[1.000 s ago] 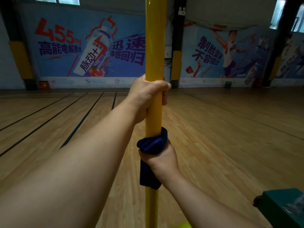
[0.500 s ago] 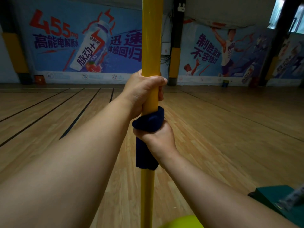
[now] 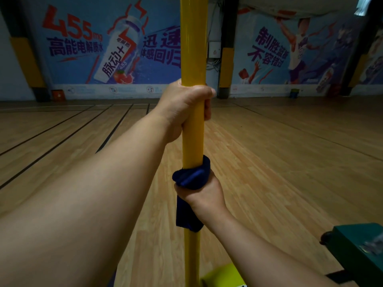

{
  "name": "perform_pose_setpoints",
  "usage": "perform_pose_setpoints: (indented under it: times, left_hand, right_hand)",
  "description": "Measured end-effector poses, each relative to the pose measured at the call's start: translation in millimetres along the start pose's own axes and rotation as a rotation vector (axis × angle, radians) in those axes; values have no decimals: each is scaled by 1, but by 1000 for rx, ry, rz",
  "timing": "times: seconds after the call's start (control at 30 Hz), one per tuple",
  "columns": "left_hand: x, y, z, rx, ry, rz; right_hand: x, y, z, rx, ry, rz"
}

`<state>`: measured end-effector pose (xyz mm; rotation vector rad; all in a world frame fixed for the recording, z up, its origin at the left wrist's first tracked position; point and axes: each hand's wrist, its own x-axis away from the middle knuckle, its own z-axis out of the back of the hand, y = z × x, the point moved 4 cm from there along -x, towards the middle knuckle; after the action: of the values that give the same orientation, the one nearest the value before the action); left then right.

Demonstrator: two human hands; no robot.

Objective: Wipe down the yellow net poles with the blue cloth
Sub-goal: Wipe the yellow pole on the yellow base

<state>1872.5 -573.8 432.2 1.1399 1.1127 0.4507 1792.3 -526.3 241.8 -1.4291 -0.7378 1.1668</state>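
Down the pole [image 3: 192,48] slid the right hand [image 3: 200,193], fist wrapped round the blue cloth [image 3: 191,177]; left hand [image 3: 186,106] clenched above. Loose tail could slip free.

A wooden floor [image 3: 279,154] with dark court lines runs to blue advertising banners [image 3: 107,44] along the far wall. A green box [image 3: 360,243] sits at the floor's near right edge.

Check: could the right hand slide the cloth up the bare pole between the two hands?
Probably yes: the right hand grips the blue cloth around the pole, bare up to the left hand.
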Motion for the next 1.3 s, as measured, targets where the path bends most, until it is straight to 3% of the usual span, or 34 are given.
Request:
perform_pose_setpoints:
  times: [0.23,0.5,0.67,1.0,1.3]
  left_hand:
    - [9,-12,-2,34,38,15]
    - [10,-14,-1,29,36,24]
    - [9,-14,-2,55,11,16]
    - [7,-20,1,49,64,-20]
    - [5,-21,-1,82,50,-27]
  right_hand:
    - [3,1,1,19,14,-19]
    - [-19,-60,8,-2,-37,135]
    - [-19,-53,10,1,-27,169]
    - [0,0,1,-7,-38,44]
    - [-9,-21,7,28,-70,-18]
